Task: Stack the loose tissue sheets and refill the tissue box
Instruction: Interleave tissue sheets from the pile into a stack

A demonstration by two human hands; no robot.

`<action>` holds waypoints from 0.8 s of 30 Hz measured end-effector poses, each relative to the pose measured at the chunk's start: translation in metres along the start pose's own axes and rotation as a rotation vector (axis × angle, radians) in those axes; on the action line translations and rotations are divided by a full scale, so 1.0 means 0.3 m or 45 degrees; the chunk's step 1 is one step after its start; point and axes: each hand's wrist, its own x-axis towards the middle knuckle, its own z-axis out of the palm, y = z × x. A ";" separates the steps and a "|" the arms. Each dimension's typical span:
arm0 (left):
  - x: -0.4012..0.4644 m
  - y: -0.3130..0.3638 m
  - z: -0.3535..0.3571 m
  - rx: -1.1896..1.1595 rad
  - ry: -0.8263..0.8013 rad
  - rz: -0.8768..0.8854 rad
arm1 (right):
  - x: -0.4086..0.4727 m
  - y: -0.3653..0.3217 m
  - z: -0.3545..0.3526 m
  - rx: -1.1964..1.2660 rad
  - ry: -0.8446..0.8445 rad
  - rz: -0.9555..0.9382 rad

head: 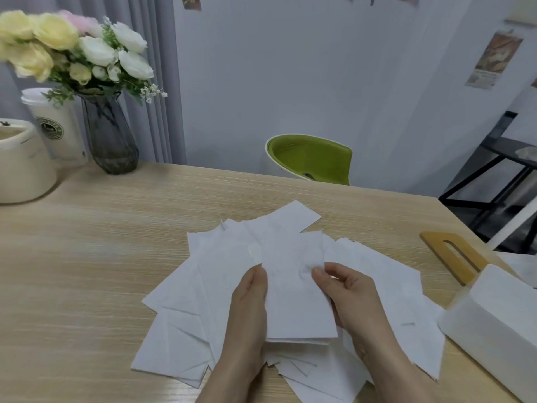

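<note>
Both hands, left hand and right hand, pinching small tissue stack above scattered tissue sheets, left of white tissue box; light, limp, tearable, best gripped along side edges

This looks like a lived-in room of a home or a small casual office. A pale wood-grain worktop carries a dark glass vase of artificial roses, a lidded takeaway coffee cup and a cream rounded appliance. Behind it stand a green-seated chair, grey curtains and a pale wall with small posters stuck on. A black metal shelf frame stands at the right.
</note>
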 end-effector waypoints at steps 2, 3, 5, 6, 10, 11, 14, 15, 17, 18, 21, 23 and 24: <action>-0.002 -0.001 -0.003 0.005 -0.017 0.012 | 0.000 0.002 0.006 0.005 -0.001 0.006; -0.003 0.000 -0.005 0.009 -0.029 0.021 | 0.000 0.003 0.008 0.009 -0.003 0.009; -0.005 0.000 -0.009 0.023 -0.051 0.042 | -0.001 0.004 0.012 0.005 -0.005 0.012; -0.005 0.000 -0.010 0.030 -0.060 0.052 | -0.003 0.003 0.014 -0.003 -0.011 0.011; -0.009 0.004 -0.022 0.006 -0.056 0.080 | -0.007 0.012 0.016 -0.060 0.037 -0.069; -0.009 0.008 -0.027 -0.013 -0.050 0.083 | -0.003 0.019 0.014 -0.114 0.077 -0.099; -0.005 0.015 -0.047 -0.055 -0.024 0.086 | 0.000 0.024 0.016 -0.215 0.074 -0.082; -0.003 0.017 -0.054 -0.069 -0.013 0.085 | -0.002 0.020 0.019 -0.200 0.031 -0.042; 0.001 0.018 -0.068 -0.086 0.000 0.088 | -0.009 0.013 0.028 -0.152 -0.058 0.018; 0.003 0.017 -0.075 -0.087 0.003 0.090 | -0.012 0.009 0.034 -0.144 -0.088 0.019; 0.011 0.016 -0.105 -0.070 0.039 0.108 | -0.007 0.015 0.053 -0.204 -0.108 -0.038; 0.022 0.018 -0.137 -0.061 0.091 0.132 | 0.006 0.028 0.059 -0.291 -0.067 -0.076; 0.027 0.021 -0.154 -0.063 0.119 0.134 | 0.016 0.036 0.060 -0.336 -0.036 -0.088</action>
